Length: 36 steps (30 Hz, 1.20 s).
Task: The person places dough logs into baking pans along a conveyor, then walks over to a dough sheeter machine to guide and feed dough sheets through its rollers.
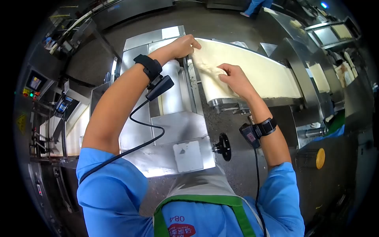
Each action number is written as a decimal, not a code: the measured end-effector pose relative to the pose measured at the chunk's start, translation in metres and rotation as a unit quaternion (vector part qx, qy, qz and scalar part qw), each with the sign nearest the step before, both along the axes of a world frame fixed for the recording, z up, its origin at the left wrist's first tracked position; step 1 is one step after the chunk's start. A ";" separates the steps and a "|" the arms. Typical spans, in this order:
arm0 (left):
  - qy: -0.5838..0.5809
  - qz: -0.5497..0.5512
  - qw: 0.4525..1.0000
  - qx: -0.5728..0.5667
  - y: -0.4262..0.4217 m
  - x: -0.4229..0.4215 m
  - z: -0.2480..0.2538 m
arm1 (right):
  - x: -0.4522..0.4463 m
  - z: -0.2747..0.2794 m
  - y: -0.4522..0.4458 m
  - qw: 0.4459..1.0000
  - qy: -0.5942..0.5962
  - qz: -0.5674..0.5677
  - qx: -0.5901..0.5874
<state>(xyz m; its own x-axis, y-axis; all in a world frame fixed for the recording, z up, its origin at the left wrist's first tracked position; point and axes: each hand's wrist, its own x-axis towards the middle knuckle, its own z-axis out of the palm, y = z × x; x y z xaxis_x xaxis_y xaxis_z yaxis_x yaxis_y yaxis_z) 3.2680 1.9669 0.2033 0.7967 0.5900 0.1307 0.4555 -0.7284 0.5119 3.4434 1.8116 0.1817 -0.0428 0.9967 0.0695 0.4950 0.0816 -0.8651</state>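
Note:
A wide, pale dough sheet [252, 65] covers the conveyor on the right, its near end bunched and wrinkled. My left hand [184, 46] reaches to the far corner of that end, fingers bent and closed on the dough's edge. Nearer to me, my right hand [236, 80] pinches a gathered fold of the same sheet between thumb and fingers. Left of the dough, across a narrow gap, stands a metal machine with a white roller [172, 93]. My left forearm passes above this machine.
A black handwheel [224, 147] juts from the machine's near right side. Further right are a steel housing [294, 59] over the conveyor and a yellow round stool [320, 158]. A control panel [35, 82] stands at far left. Cables hang from both wrist devices. Another person's legs [254, 7] show at the back.

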 end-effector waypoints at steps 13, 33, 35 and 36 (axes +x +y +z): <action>0.047 -0.058 0.997 0.020 0.027 -0.035 -0.035 | -0.068 -0.005 -0.008 0.952 -0.284 -0.052 0.100; 0.202 -0.057 0.976 0.051 0.034 -0.053 -0.073 | -0.131 -0.033 0.007 0.898 -0.426 0.038 0.104; 0.201 -0.038 0.978 0.032 0.028 -0.058 -0.072 | -0.135 -0.038 0.010 0.892 -0.438 0.045 0.099; 0.203 -0.025 0.978 0.045 0.025 -0.060 -0.072 | -0.136 -0.039 0.011 0.890 -0.441 0.059 0.096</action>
<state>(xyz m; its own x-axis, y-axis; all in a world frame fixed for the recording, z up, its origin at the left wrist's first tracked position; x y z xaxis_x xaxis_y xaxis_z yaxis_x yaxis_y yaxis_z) 3.2076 1.9918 0.1313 0.8210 0.5499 -0.1536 0.5709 -0.7884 0.2291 3.3070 1.8225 0.1423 -0.2694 0.9549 0.1248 0.9529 0.2830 -0.1087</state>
